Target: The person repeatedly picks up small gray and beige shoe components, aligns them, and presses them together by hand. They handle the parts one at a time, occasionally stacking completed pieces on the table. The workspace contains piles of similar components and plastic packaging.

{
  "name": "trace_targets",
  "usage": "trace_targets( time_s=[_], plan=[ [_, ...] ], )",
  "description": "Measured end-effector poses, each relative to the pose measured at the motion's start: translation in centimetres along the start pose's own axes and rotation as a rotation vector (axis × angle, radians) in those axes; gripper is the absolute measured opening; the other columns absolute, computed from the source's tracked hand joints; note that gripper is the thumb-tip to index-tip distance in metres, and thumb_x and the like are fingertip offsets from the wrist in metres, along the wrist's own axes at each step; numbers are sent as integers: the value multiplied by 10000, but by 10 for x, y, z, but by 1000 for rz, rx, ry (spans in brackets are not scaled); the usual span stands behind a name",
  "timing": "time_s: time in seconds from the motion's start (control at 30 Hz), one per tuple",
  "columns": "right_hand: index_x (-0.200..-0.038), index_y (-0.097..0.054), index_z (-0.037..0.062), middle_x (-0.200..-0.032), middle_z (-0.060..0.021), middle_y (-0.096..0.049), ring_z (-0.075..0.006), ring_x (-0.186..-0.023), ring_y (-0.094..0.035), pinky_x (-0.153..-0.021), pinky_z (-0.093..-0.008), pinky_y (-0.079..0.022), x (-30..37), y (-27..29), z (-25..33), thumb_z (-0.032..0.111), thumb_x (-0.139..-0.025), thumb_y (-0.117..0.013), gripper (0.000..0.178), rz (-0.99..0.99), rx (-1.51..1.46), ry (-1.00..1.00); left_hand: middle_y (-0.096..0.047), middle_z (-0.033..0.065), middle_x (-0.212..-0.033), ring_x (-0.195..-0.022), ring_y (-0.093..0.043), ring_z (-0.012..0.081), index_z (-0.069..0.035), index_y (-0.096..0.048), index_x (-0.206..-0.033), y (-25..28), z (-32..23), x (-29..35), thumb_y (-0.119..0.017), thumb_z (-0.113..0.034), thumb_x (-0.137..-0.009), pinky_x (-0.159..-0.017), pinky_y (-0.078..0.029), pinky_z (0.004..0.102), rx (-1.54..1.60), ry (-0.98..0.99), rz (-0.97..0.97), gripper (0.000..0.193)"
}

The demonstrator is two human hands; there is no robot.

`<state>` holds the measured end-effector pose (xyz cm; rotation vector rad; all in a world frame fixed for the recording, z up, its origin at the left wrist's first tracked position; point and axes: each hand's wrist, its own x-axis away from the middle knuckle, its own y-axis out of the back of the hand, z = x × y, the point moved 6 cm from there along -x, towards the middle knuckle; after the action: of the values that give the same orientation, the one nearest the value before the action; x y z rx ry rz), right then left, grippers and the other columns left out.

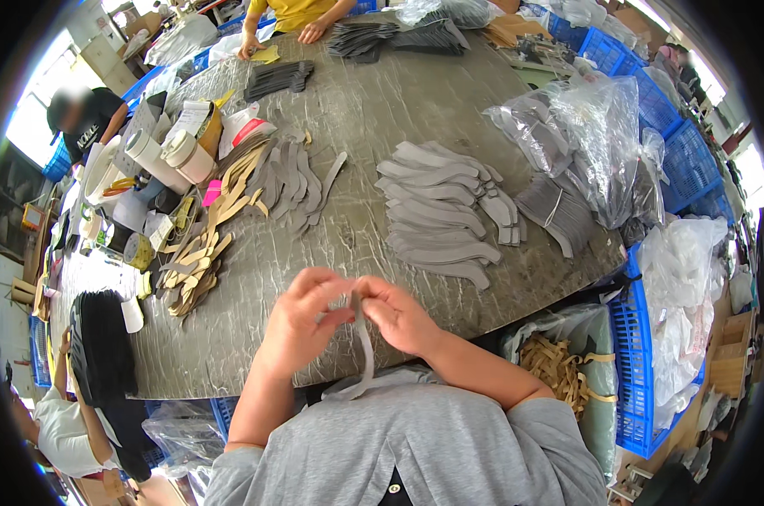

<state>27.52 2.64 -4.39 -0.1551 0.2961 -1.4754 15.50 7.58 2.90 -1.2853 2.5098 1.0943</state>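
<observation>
Between both hands, close to my chest, hangs a curved grey fabric strip [363,341]. My left hand [308,308] pinches near its upper end with thumb and fingers. From the other side my right hand [392,314] grips the same end, its fingertips meeting the left ones. The strip's lower end dangles over my shirt. Ahead to the right on the table lies a wide stack of similar grey strips [436,211]. To the left, a looser fan of grey strips [293,181] rests beside a pile of tan strips [205,261].
Jars [188,158], tape and tools crowd the table's left side. Clear plastic bags [601,126] and a tied grey bundle [559,211] sit at the right. A blue crate [635,354] stands by the near right edge. A person in yellow [302,15] works across the table.
</observation>
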Motion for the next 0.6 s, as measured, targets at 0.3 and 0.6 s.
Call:
trace_targets(
  time_s=[0.3, 0.6],
  plan=[
    [-773, -496, 109, -656, -1, -436, -106, -550, -374, -538, -270, -363, 50, 105, 26, 48, -902, -419, 162, -427, -827, 12, -624, 59, -721, -646, -594, 149, -12, -647, -798, 22, 45, 28, -734, 20, -759, -570, -461, 283, 8, 356, -18, 101],
    [-771, -574, 33, -648, -105, -598, -215, -591, -612, -564, -344, -479, 243, 246, 27, 126, -808, -675, 142, -284, 1435, -756, -609, 37, -636, -578, -531, 85, 14, -678, -835, 35, 90, 72, -716, -54, -806, -534, -426, 267, 67, 757, 72, 83]
  ],
)
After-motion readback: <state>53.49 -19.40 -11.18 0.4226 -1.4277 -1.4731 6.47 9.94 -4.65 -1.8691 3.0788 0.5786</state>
